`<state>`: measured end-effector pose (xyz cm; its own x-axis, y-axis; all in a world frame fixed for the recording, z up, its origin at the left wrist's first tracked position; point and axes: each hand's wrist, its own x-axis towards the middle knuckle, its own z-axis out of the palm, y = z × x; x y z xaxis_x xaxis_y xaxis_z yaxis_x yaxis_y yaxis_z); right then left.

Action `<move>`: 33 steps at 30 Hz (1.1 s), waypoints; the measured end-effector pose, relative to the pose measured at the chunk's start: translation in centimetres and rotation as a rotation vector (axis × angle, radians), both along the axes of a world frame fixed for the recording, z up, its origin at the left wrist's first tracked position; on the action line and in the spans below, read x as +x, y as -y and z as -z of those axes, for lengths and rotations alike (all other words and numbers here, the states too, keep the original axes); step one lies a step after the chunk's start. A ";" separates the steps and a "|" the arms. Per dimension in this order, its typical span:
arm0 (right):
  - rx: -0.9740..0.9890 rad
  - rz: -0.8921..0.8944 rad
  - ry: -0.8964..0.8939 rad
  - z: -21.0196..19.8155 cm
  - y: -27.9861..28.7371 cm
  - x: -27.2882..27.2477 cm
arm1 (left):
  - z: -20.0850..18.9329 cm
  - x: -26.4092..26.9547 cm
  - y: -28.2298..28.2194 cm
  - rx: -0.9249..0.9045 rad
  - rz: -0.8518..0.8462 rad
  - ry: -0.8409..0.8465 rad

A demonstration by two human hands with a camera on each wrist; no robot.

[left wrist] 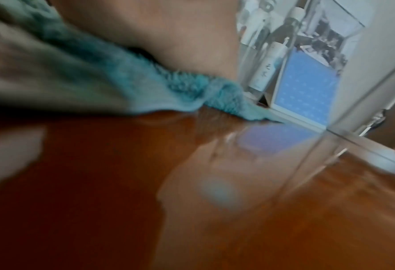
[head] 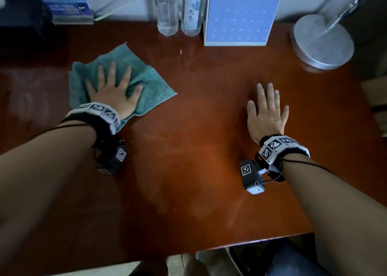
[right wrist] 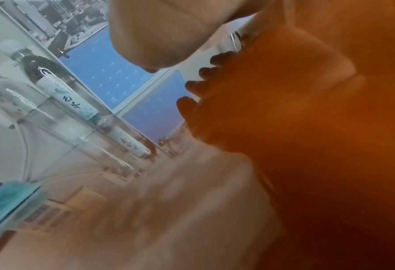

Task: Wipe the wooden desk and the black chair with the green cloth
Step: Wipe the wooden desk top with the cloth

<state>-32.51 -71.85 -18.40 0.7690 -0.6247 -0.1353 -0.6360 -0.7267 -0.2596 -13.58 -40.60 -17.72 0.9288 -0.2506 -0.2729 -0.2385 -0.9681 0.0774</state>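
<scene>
The green cloth (head: 146,80) lies rumpled on the left half of the reddish wooden desk (head: 188,150). My left hand (head: 114,89) presses flat on it with fingers spread. In the left wrist view the cloth (left wrist: 113,76) bunches under my palm (left wrist: 157,32) against the desk (left wrist: 99,182). My right hand (head: 267,110) rests flat on the bare desk at the right, fingers straight, holding nothing. The right wrist view shows its palm (right wrist: 164,36) above the glossy desk (right wrist: 318,146). The black chair is out of sight.
Two clear glass bottles (head: 167,11) (head: 191,13) and a blue calendar stand (head: 240,15) line the back edge. A round metal lamp base (head: 322,43) sits at the back right. A leaflet holder (head: 67,3) stands back left. The desk's front edge (head: 251,242) runs near my legs.
</scene>
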 end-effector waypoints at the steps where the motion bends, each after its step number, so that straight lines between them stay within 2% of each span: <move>1: 0.002 0.003 -0.009 0.0 0.1 -0.1 | -0.1 -0.6 1.5 -0.002 0.020 0.002; 2: 0.006 0.002 -0.031 0.1 0.2 -0.8 | -0.1 -2.1 3.5 0.000 0.094 0.001; 5: -0.020 -0.021 -0.097 0.5 1.0 -3.5 | 0.1 -8.8 11.1 -0.036 0.459 -0.011; 7: -0.029 -0.038 -0.080 0.8 1.4 -4.5 | 0.1 -12.8 14.6 -0.034 0.593 -0.023; 11: -0.052 -0.081 -0.061 1.2 1.8 -4.7 | 0.3 -13.9 14.6 -0.043 0.558 -0.008; 14: -0.062 -0.096 -0.082 1.3 2.1 -4.7 | 0.5 -12.2 9.8 -0.068 0.332 0.000; 18: -0.052 -0.106 -0.091 1.2 2.1 -4.7 | -0.2 -11.9 1.4 -0.013 0.014 -0.014; 21: -0.042 -0.099 -0.106 1.0 1.8 -4.5 | -0.2 -13.9 0.9 0.019 -0.084 -0.025; 23: -0.026 -0.104 -0.132 0.7 1.3 -4.6 | -0.2 -15.9 4.1 -0.006 -0.020 -0.013; 28: 0.020 -0.248 -0.210 0.1 0.3 -7.8 | -0.1 -21.1 13.7 0.011 0.563 -0.034; 30: 0.029 -0.264 -0.214 0.1 0.7 -9.4 | 0.1 -21.3 14.4 0.010 0.617 -0.029; 33: 0.045 -0.241 -0.184 0.0 1.3 -10.7 | 0.3 -20.0 12.0 -0.035 0.567 -0.012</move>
<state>-43.18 -73.20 -18.40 0.8544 -0.4175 -0.3094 -0.4859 -0.8529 -0.1910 -33.62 -52.59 -18.07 0.6433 -0.7182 -0.2652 -0.7191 -0.6858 0.1127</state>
